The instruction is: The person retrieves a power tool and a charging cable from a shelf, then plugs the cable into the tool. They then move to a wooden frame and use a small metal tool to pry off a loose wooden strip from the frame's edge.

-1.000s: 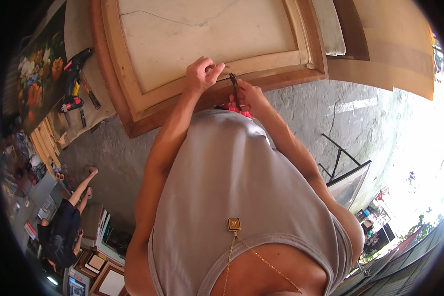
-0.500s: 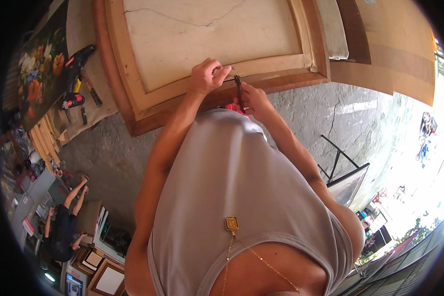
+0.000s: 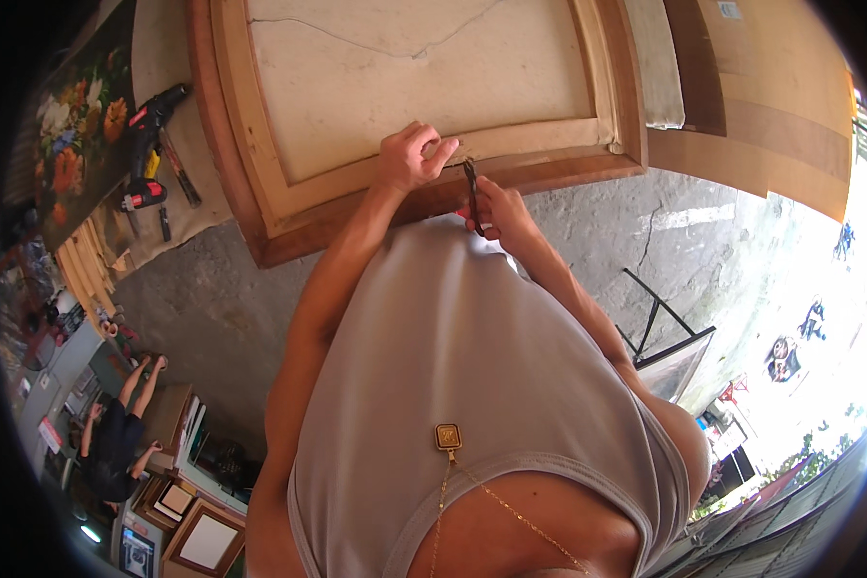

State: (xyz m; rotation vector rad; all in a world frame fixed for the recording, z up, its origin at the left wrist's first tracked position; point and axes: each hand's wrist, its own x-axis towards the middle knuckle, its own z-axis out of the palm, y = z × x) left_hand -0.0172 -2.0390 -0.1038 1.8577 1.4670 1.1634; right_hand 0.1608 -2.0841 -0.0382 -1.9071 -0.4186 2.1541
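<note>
A framed canvas (image 3: 347,87) lies back side up before me, a loose wire strung across it. Its inner wooden stretcher bar (image 3: 356,171) sits within a brown outer frame (image 3: 539,171). My left hand (image 3: 414,159) rests at the near bar with fingers curled and thumb reaching right; whatever they may hold is hidden. Just right of it, my right hand (image 3: 499,207) is closed around dark pliers (image 3: 472,193). The pliers' jaws point away from me and meet the near edge of the frame. Whether they grip anything there is too small to tell.
Left of the frame lie a cordless drill (image 3: 149,144), a hammer (image 3: 180,170) and a flower painting (image 3: 77,135). Wooden strips (image 3: 85,275) sit nearer. Brown boards (image 3: 761,116) stand at right. Another person (image 3: 120,433) is at lower left, beyond the concrete floor (image 3: 212,328).
My right hand and the pliers have shifted slightly toward me and to the right. The left hand keeps its curled pose by the bar. The whole view has moved a little.
</note>
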